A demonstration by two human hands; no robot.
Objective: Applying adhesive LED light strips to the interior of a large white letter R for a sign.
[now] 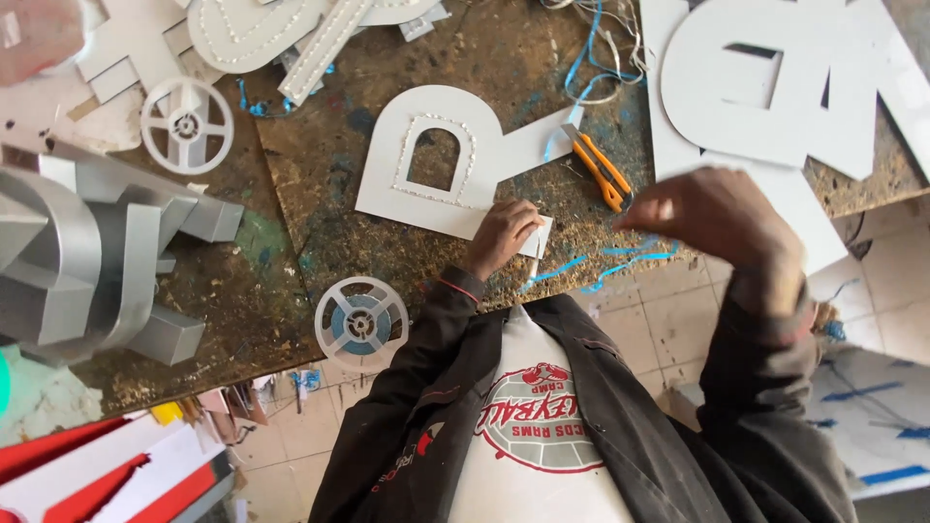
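Observation:
A white cut-out letter (426, 194) with a row of small beads around its inner hole lies flat on the brown, worn workbench (329, 165). My left hand (499, 237) rests on the letter's near edge, its fingers curled and pressing it down. My right hand (712, 208) is raised and blurred at the bench edge. Its fingertips are pinched together just below an orange utility knife (601, 172). A thin blue strip (635, 254) runs under that hand and appears to be held in the pinch.
Two white spoked reels lie on the bench, one (360, 322) at the near edge and the other (187, 125) at the left. Grey metal channel letters (87, 261) fill the left side. More white cut-out letters (775, 77) lie at the top right. Tiled floor (668, 320) is below.

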